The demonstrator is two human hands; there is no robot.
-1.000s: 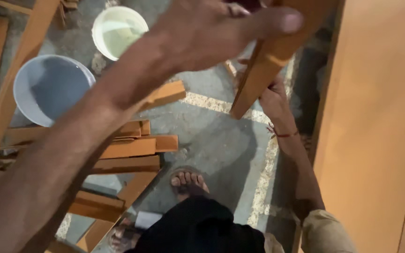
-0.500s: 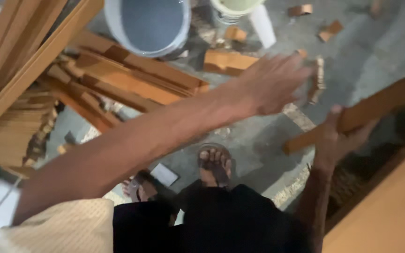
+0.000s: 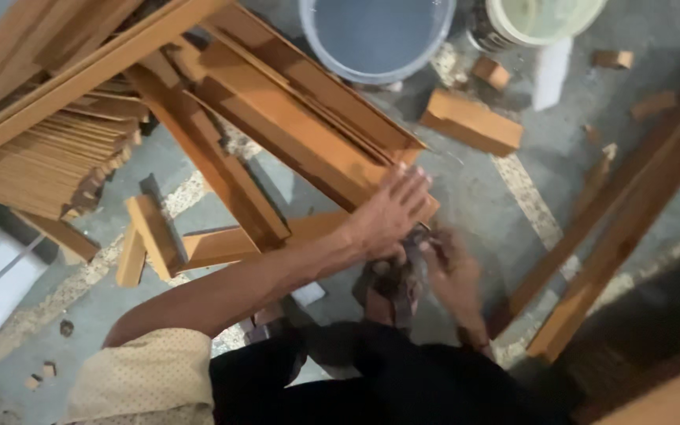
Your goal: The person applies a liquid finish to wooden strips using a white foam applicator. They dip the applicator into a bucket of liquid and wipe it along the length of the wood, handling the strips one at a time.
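Up at the top edge sits a grey-blue bucket (image 3: 375, 35), its inside bare as far as the view shows, and just right of it a pale cream bucket (image 3: 545, 16) with a light, greenish interior, cut off by the frame so its contents cannot be told. Below them, the left hand (image 3: 391, 211) reaches down with fingers spread and flat on the end of a long orange wooden board (image 3: 308, 126) that slants up towards the grey-blue bucket. The right hand (image 3: 454, 271) is low beside it, blurred, close against a dark sandalled foot (image 3: 391, 287); whether it grips anything cannot be told. A short wooden block (image 3: 472, 122) lies on the grey floor (image 3: 482, 205) between the buckets and the hands, a white oblong piece (image 3: 551, 72) stands just under the cream bucket, and a stack of thin slats (image 3: 45, 161) fills the left side. A long timber (image 3: 623, 212) slants across the right.
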